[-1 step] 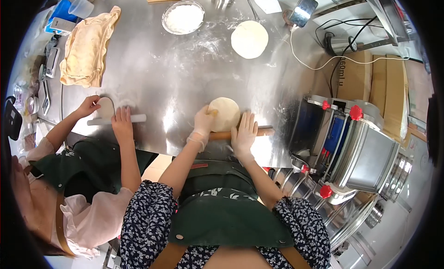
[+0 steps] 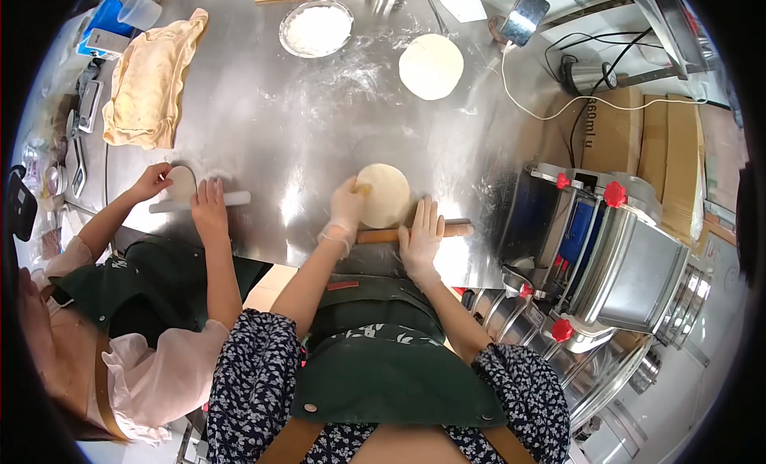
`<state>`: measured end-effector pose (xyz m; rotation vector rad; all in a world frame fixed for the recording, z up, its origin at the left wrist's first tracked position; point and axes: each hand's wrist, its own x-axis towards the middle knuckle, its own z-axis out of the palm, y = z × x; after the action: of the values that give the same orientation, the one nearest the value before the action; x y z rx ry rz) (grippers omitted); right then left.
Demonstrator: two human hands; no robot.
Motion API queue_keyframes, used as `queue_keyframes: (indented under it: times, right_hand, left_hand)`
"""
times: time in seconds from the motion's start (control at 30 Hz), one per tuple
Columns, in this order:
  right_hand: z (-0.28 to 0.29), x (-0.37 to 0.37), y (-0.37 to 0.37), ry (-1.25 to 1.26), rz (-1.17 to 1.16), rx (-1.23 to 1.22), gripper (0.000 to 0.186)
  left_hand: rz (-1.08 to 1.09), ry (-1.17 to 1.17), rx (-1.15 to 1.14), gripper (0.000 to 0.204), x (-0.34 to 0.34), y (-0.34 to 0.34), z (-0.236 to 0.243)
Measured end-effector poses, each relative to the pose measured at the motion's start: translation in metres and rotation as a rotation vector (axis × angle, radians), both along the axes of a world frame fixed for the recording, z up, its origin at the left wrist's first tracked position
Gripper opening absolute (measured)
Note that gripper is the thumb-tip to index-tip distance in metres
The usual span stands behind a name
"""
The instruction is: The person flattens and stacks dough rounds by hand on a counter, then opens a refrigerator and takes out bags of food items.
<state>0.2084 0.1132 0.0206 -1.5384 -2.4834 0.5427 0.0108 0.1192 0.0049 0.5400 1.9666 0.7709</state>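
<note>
Up at the far left corner of the steel table (image 2: 263,137) there's a blue box (image 2: 104,19) with a white label on its top, next to a clear plastic cup (image 2: 140,9). A small white card (image 2: 463,7) lies flat at the far edge, and a tall brown cardboard box (image 2: 606,129) with dark lettering down its side stands to the right, behind the dough machine (image 2: 614,256) with its red knobs.

Now the centre: a round disc of dough (image 2: 387,194) lies on the table right at the near edge. The left hand (image 2: 345,214), in a thin glove, sits on the disc's left rim, fingers curled over the edge and pinching it. The right hand (image 2: 420,239) is flat, fingers spread wide, pressing down on a wooden rolling pin (image 2: 415,232) that lies crosswise just below the dough, touching its near rim, though the hand hides the exact contact.

A second finished disc (image 2: 431,66) rests well apart at the far side, beside a flour bowl (image 2: 316,28). To the left, another person's hands (image 2: 209,210) work a smaller piece (image 2: 181,181) with a white pin (image 2: 199,201), near a crumpled yellowish cloth (image 2: 152,77).
</note>
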Motion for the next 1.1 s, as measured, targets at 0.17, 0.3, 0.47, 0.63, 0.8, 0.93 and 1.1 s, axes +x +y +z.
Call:
queue_keyframes:
  times: [0.17, 0.3, 0.47, 0.63, 0.8, 0.93, 1.1]
  right_hand:
    - [0.008, 0.001, 0.002, -0.093, -0.033, -0.065, 0.078]
    - [0.013, -0.050, 0.078, -0.092, -0.089, 0.068, 0.079]
    - [0.018, -0.055, 0.073, -0.184, -0.072, 0.084, 0.072]
    - [0.014, -0.072, 0.110, -0.174, -0.150, 0.165, 0.068]
    - [-0.011, -0.015, 0.037, 0.016, -0.019, 0.091, 0.065]
    - [0.009, 0.012, -0.011, 0.003, 0.086, -0.035, 0.069]
    - [0.009, 0.019, -0.006, -0.076, 0.057, -0.058, 0.074]
  left_hand:
    - [-0.591, 0.507, 0.165, 0.016, -0.017, 0.020, 0.017]
    - [-0.647, 0.533, 0.131, 0.015, 0.010, 0.033, 0.014]
    - [-0.412, 0.400, -0.014, 0.014, 0.001, 0.019, 0.024]
    - [-0.429, 0.517, -0.073, 0.021, 0.012, 0.018, 0.033]
    - [-0.065, 0.073, 0.148, 0.029, 0.028, 0.002, 0.009]
    - [0.033, 0.074, 0.143, 0.032, 0.008, -0.012, -0.031]
    - [0.190, -0.006, 0.285, 0.028, -0.082, 0.048, 0.021]
